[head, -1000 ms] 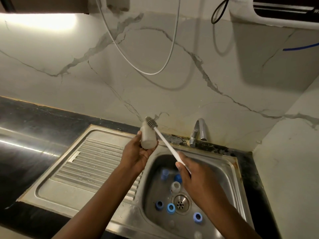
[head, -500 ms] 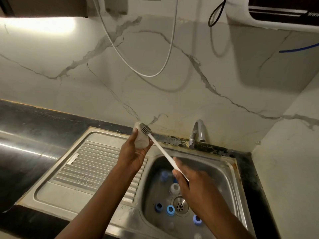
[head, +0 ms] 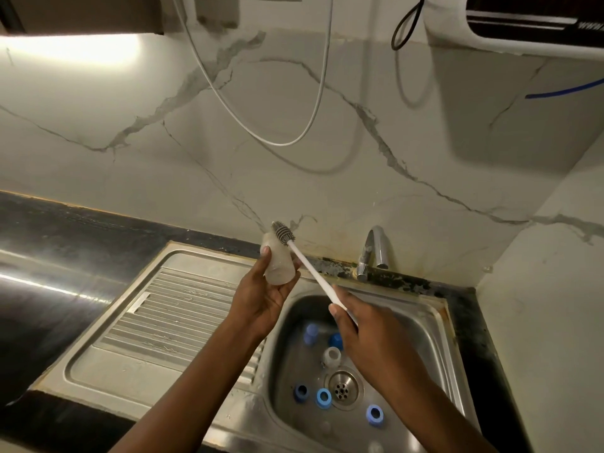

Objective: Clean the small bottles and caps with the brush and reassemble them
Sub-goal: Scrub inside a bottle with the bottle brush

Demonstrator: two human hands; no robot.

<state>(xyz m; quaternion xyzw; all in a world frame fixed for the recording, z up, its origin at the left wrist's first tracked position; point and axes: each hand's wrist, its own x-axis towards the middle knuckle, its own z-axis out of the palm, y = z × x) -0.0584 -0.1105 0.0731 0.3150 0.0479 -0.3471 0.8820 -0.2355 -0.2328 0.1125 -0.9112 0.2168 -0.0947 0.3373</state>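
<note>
Gripping a small frosted bottle (head: 277, 263) in curled fingers, the left hand (head: 261, 299) is holding it above the far-left rim of the sink (head: 421, 322), long axis near upright, mouth tipping up and far-left. The right hand (head: 369, 341) is clasping the near end of the brush (head: 310, 269), which is slanting up toward far-left, bristles at the bottle's mouth.

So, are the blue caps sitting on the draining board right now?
No, the blue caps lie down in the sink basin near the drain, not on the ridged draining board.
</note>
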